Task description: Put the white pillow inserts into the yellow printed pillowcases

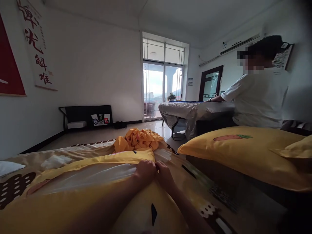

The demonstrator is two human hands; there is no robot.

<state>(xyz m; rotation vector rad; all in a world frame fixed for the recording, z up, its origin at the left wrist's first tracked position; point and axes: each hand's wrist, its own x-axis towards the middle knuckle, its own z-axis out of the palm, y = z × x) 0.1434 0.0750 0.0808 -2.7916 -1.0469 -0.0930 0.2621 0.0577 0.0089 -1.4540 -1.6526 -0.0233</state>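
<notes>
A yellow pillowcase point(148, 201) lies in front of me on the bed. Its long opening gapes toward the left, and a white pillow point(92, 177) shows inside. My left hand point(145, 170) is closed on the pillowcase's edge at the right end of that opening. Right beside it, my right hand point(164, 174) pinches the same corner, fingertips almost touching the left ones. Whether a zipper or only cloth is between the fingers cannot be made out. Just beyond my hands lies a crumpled heap of orange-yellow cloth point(138, 139).
A plump yellow pillow with a carrot print point(243, 151) lies to the right. The patterned bedsheet point(58, 159) spreads under everything. A person in a white shirt point(260, 97) is at a covered table point(185, 109). A low black bench point(78, 113) stands by the far wall.
</notes>
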